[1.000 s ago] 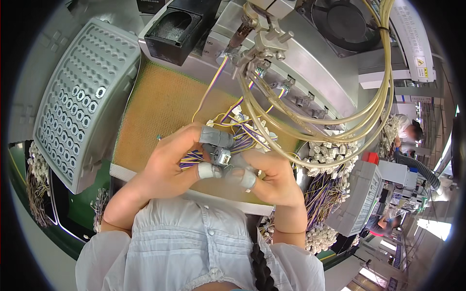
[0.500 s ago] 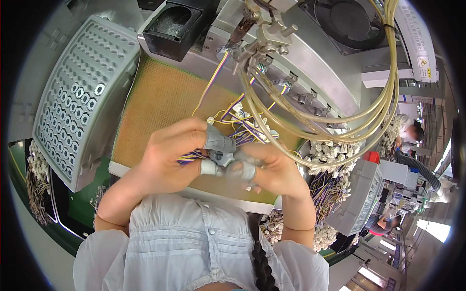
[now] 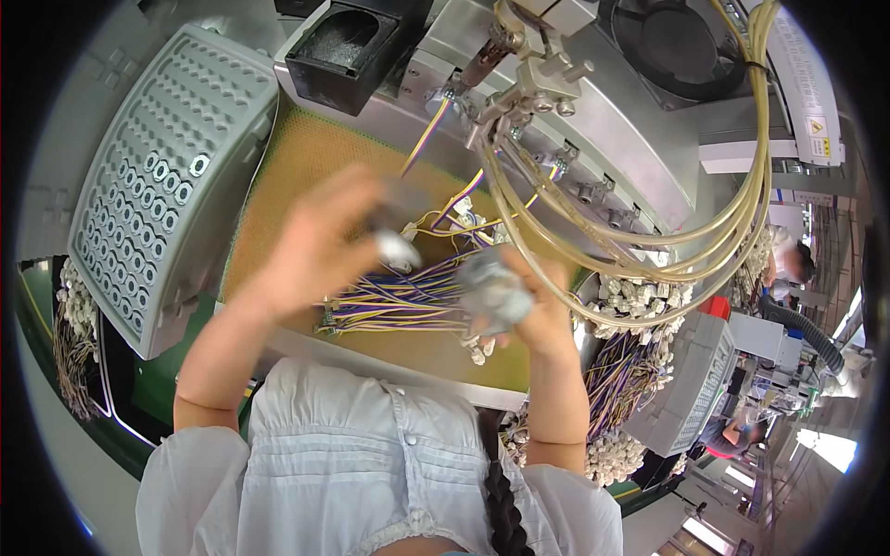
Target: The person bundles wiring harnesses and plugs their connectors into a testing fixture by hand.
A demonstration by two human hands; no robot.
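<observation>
Smeared by motion, my left hand (image 3: pixel 324 236) is lifted above the brown mesh mat, thumb and forefinger apart, holding nothing I can see. Grey and white finger covers are on its fingertips. My right hand (image 3: pixel 527 301), also in grey finger covers, is closed around the right part of a bundle of yellow, purple and dark wires (image 3: pixel 394 315). White connectors (image 3: pixel 478 353) hang below that hand; small bare-looking ends (image 3: pixel 326 318) lie to the left. Behind the hands, more wires with white plugs (image 3: pixel 464 215) lie on the mat (image 3: pixel 301 157).
A grey tray with rows of round holes (image 3: pixel 158 185) stands at left. Ahead are a metal fixture (image 3: pixel 538 83) holding wires, yellowish tubes (image 3: pixel 640 264) and a black box (image 3: pixel 348 56). Connector heaps (image 3: pixel 640 306) hang at right. Another person (image 3: pixel 786 255) sits far right.
My hands were together at the bundle and have parted. The left has moved up and away, its fingers spreading. The right has shifted slightly right, and the bundle's left end shows more.
</observation>
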